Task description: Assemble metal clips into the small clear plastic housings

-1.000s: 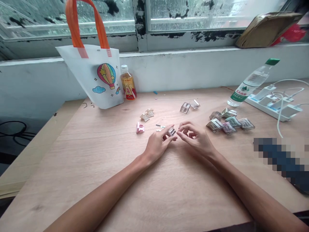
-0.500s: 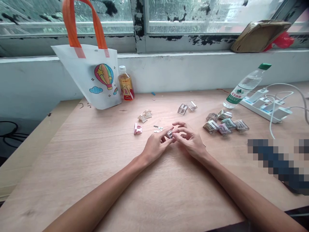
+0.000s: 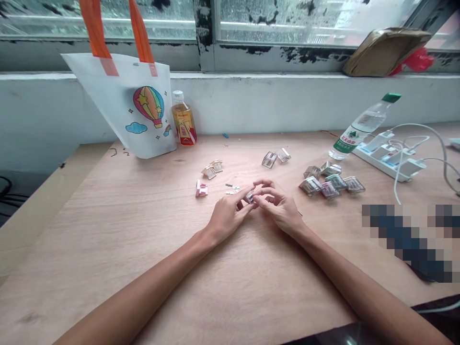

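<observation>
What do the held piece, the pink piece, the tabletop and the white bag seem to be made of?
Held piece: probably clear, shiny plastic; it glints, but is mostly covered.
Pink piece: likely plastic, opaque and evenly coloured.
Tabletop: wood or wood veneer, matte, showing grain.
White bag: perhaps non-woven fabric, dull surface.

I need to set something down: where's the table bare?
Bare wood lies between left forearm and right forearm, and between left forearm and tote bag. Crowded right of the right hand: plastic pieces, water bottle, power strip.
</observation>
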Demonstrator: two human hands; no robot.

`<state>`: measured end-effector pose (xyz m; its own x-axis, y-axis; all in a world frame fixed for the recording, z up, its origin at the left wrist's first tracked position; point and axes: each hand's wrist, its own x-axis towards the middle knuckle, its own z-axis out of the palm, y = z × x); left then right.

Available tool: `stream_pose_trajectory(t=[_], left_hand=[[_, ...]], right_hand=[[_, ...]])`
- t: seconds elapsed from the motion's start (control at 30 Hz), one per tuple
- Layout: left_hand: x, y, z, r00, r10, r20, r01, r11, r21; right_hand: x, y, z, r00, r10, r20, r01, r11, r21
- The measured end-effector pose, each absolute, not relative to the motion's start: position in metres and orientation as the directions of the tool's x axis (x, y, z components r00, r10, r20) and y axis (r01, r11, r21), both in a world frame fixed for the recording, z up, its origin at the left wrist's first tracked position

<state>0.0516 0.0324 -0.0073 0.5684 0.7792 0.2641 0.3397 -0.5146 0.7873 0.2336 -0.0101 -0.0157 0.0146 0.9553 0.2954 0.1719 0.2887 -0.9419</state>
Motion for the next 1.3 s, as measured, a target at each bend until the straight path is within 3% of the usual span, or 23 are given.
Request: stream_pose_trajectory(t=[0.27, 0.5, 0.67, 0.77, 0.87, 0.93, 1.03, 1.1, 1.17, 1.3], left_hand=[[0.051, 0.032, -0.009, 0.568, 0.777, 0.27, 0.377, -0.538, 0.754], [0.052, 0.031, -0.01, 0.591, 0.758, 0.274, 0.357, -0.551, 0.754], [0.051, 0.033, -0.011, 0.603, 0.75, 0.272, 0.362, -0.561, 0.745], [0.05, 0.033, -0.011, 0.59, 0.761, 0.271, 0.389, -0.562, 0.73], [0.051, 0.031, -0.01, 0.588, 0.764, 0.264, 0.466, -0.587, 0.662], [0.053, 0.028, -0.009, 0.604, 0.728, 0.326, 0.509, -0.666, 0.545], [0.058, 0.023, -0.01, 0.686, 0.593, 0.422, 0.511, -0.805, 0.301], [0.06, 0.021, -0.011, 0.743, 0.534, 0.404, 0.498, -0.844, 0.2], [0.062, 0.021, -0.012, 0.755, 0.548, 0.359, 0.522, -0.835, 0.176], [0.062, 0.024, -0.017, 0.728, 0.627, 0.279, 0.591, -0.779, 0.209]], right_hand=[[0.232, -0.011, -0.015, 0.011, 0.953, 0.304, 0.208, 0.295, -0.933], [0.233, -0.01, -0.015, 0.012, 0.977, 0.212, 0.035, 0.212, -0.977], [0.235, -0.009, -0.017, -0.053, 0.986, 0.158, 0.02, 0.159, -0.987], [0.246, -0.006, -0.013, 0.02, 0.975, 0.222, 0.196, 0.214, -0.957], [0.267, 0.001, -0.012, 0.155, 0.877, 0.455, 0.6, 0.282, -0.748], [0.283, 0.006, -0.015, 0.141, 0.834, 0.534, 0.813, 0.21, -0.543], [0.297, 0.009, -0.023, 0.094, 0.898, 0.429, 0.929, 0.076, -0.361], [0.298, 0.009, -0.025, 0.063, 0.942, 0.329, 0.939, 0.056, -0.339], [0.293, 0.008, -0.022, 0.03, 0.945, 0.325, 0.924, 0.098, -0.37], [0.273, 0.002, -0.008, 0.078, 0.8, 0.595, 0.815, 0.292, -0.5]])
